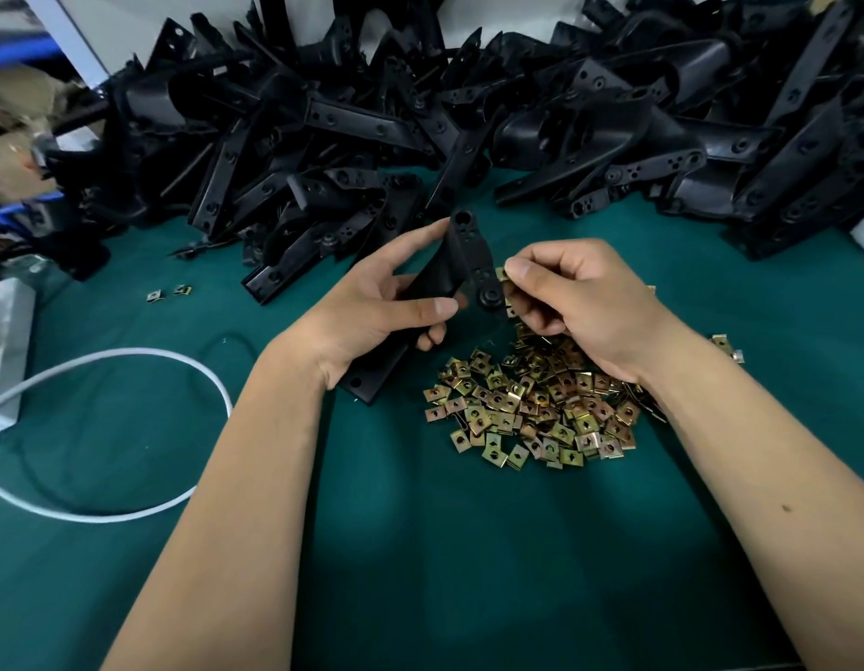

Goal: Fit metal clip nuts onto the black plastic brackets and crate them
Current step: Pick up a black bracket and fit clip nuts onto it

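A person is working at a green mat (420,549). The left hand (372,307) is gripping a black bracket (461,263), fingers wrapped around its middle, its long axis running from the near left up to the far right. The right hand (580,297) is pinching one brass-coloured clip nut (501,273) between thumb and forefinger, just right of the bracket's edge and almost touching it. The nut looks ready to slide leftward onto that edge. A loose pile of clip nuts (531,404) is lying just below the right wrist; a heap of brackets (420,113) is filling the far side.
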### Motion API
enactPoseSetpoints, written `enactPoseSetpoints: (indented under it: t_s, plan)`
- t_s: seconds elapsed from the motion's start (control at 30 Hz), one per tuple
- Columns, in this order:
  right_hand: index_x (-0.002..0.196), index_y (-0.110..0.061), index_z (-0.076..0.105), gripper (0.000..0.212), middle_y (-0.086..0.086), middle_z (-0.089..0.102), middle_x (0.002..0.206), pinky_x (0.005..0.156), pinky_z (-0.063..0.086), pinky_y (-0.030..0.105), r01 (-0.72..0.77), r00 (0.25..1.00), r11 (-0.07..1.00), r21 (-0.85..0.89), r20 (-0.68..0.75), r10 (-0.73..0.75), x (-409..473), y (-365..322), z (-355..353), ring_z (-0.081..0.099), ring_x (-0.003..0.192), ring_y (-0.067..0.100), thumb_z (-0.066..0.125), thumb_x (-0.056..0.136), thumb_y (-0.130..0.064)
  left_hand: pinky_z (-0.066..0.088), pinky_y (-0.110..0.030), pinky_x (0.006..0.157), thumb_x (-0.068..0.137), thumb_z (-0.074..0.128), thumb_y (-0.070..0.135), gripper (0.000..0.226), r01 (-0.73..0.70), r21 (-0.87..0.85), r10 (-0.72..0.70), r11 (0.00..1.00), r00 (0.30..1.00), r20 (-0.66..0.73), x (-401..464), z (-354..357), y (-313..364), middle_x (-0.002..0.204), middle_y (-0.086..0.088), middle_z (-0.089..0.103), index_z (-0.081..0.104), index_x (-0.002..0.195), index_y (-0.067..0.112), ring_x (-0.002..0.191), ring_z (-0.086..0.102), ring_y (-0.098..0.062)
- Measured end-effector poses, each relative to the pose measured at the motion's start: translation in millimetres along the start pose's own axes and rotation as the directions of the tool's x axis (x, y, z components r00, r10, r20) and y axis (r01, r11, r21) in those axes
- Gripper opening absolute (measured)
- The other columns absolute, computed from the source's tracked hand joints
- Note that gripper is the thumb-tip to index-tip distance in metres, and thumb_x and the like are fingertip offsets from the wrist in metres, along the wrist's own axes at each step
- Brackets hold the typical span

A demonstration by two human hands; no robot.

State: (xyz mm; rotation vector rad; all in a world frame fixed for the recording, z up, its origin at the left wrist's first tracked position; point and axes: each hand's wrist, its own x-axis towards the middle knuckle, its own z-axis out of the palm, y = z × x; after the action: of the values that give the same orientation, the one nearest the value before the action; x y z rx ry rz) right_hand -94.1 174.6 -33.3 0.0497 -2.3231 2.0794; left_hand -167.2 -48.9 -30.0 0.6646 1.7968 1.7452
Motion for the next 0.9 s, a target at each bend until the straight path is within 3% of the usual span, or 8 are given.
enactPoseSetpoints:
  t_s: [0.3, 0.63, 0.73, 0.83, 0.9]
  plan:
    - [0.086, -0.004, 0.071, 0.025, 0.002, 0.055, 0.062, 0.046, 0.033, 0.016, -0.07, 0.998, 0.996, 0.049, 0.012, 0.069, -1, -1, 0, 0.044, 0.052, 0.01, 0.056, 0.105, -0.014, 0.051, -0.027, 0.052, 0.079, 0.08, 0.025, 0.075, -0.023, 0.123, 0.025, 0.992, 1.0, -0.011, 3, 8, 0, 0.082, -0.001, 0.071, 0.046, 0.146, 0.032, 0.056, 0.057, -0.022]
    - [0.078, -0.008, 0.072, 0.023, -0.002, 0.051, 0.051, 0.043, 0.033, 0.017, -0.088, 0.995, 0.996, -0.033, -0.042, 0.086, -1, -2, 6, 0.04, 0.049, 0.013, 0.067, 0.099, -0.017, 0.052, -0.027, 0.047, 0.074, 0.082, 0.049, 0.068, -0.046, 0.372, 0.087, 0.927, 0.992, -0.095, 5, 16, 1, 0.077, 0.008, 0.074, 0.049, 0.133, 0.045, 0.051, 0.064, -0.021]
    - [0.078, -0.004, 0.071, 0.029, 0.0, 0.052, 0.053, 0.042, 0.032, 0.017, -0.053, 0.998, 0.998, 0.02, -0.035, 0.053, -1, -6, 8, 0.04, 0.047, 0.011, 0.067, 0.099, -0.023, 0.053, -0.029, 0.046, 0.078, 0.086, 0.044, 0.065, -0.09, 0.338, 0.13, 0.937, 0.987, -0.098, 4, 11, 6, 0.085, 0.005, 0.075, 0.05, 0.132, 0.048, 0.051, 0.064, -0.022]
    - [0.081, 0.002, 0.065, 0.051, 0.004, 0.062, 0.064, 0.045, 0.034, 0.019, -0.018, 0.999, 0.999, 0.039, -0.028, 0.02, 2, -10, 18, 0.048, 0.051, 0.013, 0.06, 0.102, -0.044, 0.052, -0.029, 0.046, 0.085, 0.082, 0.038, 0.06, -0.138, 0.225, 0.184, 0.965, 0.962, -0.2, 1, -1, 10, 0.083, 0.0, 0.074, 0.05, 0.136, 0.042, 0.051, 0.062, -0.021]
    - [0.087, -0.01, 0.073, 0.042, -0.003, 0.069, 0.069, 0.051, 0.042, 0.019, 0.0, 0.999, 0.986, -0.167, -0.041, -0.007, 9, -12, 30, 0.057, 0.056, 0.009, 0.058, 0.102, -0.046, 0.049, -0.028, 0.046, 0.089, 0.076, 0.039, 0.06, -0.157, 0.105, 0.183, 0.982, 0.93, -0.32, -3, -12, 13, 0.079, -0.002, 0.071, 0.047, 0.141, 0.036, 0.052, 0.059, -0.021]
